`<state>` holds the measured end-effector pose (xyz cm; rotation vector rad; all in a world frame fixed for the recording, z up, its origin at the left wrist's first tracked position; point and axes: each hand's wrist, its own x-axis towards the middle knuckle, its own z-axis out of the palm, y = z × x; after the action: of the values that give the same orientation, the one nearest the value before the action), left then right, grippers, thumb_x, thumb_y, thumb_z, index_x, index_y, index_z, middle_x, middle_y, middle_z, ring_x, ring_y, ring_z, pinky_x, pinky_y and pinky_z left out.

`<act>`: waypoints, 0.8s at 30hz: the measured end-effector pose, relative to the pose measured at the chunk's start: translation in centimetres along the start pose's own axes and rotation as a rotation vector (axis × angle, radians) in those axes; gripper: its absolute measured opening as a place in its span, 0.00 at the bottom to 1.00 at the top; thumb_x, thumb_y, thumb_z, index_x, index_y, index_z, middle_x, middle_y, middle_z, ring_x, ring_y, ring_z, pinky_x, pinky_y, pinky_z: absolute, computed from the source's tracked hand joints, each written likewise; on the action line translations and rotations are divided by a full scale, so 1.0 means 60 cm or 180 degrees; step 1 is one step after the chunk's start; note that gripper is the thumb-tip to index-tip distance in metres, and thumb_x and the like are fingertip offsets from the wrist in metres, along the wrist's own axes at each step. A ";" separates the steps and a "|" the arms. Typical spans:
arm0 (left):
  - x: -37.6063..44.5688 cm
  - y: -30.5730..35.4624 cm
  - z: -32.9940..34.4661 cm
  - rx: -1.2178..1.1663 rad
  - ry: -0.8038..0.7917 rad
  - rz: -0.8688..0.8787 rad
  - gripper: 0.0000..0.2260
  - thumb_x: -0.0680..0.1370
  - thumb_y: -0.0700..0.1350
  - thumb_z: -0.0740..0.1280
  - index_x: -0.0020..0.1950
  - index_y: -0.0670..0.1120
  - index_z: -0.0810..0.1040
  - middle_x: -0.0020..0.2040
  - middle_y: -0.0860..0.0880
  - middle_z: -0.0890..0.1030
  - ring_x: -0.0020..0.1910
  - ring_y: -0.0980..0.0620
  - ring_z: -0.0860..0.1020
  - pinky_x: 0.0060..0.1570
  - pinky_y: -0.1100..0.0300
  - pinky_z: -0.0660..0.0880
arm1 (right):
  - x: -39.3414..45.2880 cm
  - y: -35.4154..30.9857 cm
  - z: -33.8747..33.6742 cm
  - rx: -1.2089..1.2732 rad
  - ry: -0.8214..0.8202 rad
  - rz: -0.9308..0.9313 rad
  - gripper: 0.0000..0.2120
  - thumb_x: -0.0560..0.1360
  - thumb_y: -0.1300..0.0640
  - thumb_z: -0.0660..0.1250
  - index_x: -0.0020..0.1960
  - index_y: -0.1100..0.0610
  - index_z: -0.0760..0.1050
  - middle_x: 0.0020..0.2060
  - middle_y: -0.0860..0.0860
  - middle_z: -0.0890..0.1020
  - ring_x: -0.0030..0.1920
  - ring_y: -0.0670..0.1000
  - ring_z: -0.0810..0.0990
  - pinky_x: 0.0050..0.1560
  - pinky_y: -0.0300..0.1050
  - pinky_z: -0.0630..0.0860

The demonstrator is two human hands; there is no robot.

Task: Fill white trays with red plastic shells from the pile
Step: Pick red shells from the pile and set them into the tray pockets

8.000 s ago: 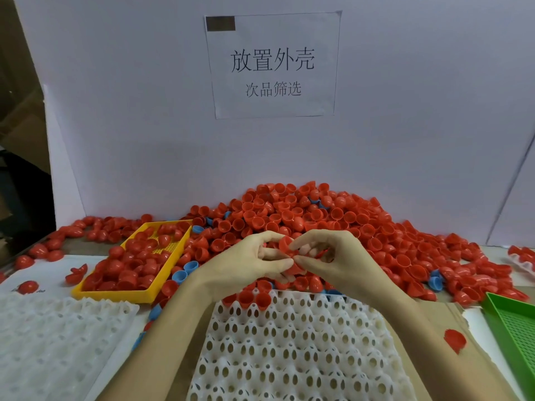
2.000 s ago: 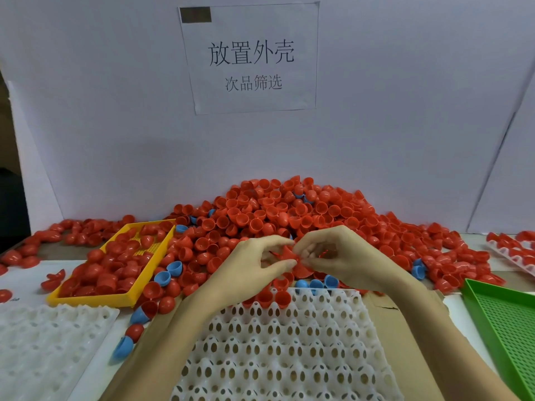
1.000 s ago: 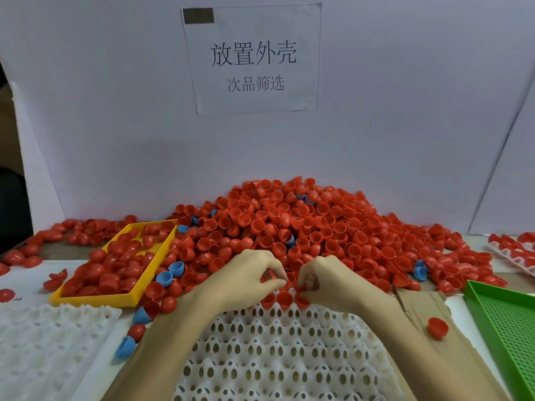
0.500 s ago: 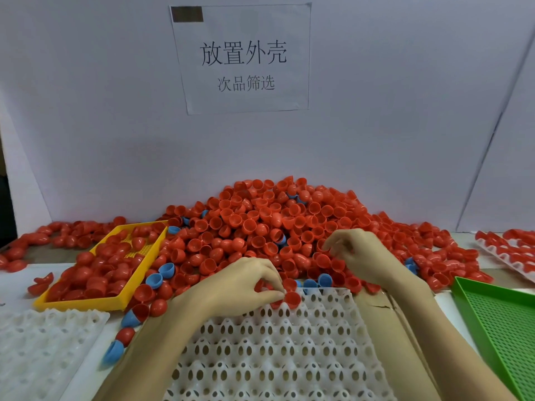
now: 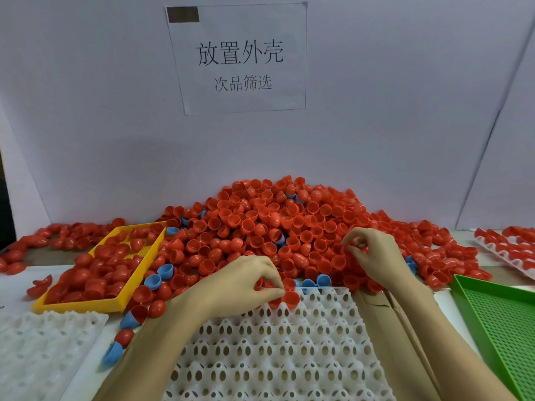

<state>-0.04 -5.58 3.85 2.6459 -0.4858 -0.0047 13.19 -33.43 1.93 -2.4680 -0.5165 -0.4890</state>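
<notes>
Red shells lie heaped across the middle of the frame, behind a white tray at lower centre. The left hand pinches a shell at the tray's far edge, fingers curled; the right hand, fingers loosely bent, reaches into the pile, and whether it holds anything cannot be told. The thin cups look light, stiff and slippery, best pinched at the rim.
</notes>
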 end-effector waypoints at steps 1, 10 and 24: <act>0.000 0.001 0.000 -0.0010 0.0021 -0.0004 0.09 0.82 0.55 0.66 0.58 0.57 0.84 0.60 0.64 0.77 0.62 0.66 0.72 0.67 0.62 0.70 | 0.001 -0.003 -0.003 0.0113 0.0004 0.0007 0.09 0.76 0.63 0.74 0.48 0.49 0.84 0.43 0.47 0.83 0.44 0.47 0.81 0.47 0.40 0.76; -0.001 0.003 -0.005 0.0050 0.0309 -0.0017 0.09 0.82 0.55 0.66 0.58 0.57 0.84 0.58 0.62 0.77 0.58 0.65 0.73 0.59 0.65 0.72 | 0.002 -0.037 -0.010 0.0289 0.0060 -0.0025 0.07 0.75 0.59 0.76 0.47 0.47 0.84 0.43 0.45 0.83 0.44 0.43 0.80 0.45 0.35 0.74; 0.007 0.035 -0.003 -0.1118 0.1409 -0.0069 0.28 0.77 0.58 0.72 0.74 0.60 0.67 0.60 0.61 0.77 0.55 0.67 0.79 0.51 0.70 0.79 | -0.012 -0.140 -0.042 0.1202 -0.0572 -0.0032 0.04 0.74 0.56 0.76 0.42 0.50 0.83 0.37 0.45 0.86 0.39 0.44 0.85 0.42 0.38 0.81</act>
<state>-0.35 -7.39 4.94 2.2163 -0.2749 0.4384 8.12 -28.66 7.35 -2.1546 -0.6304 -0.1539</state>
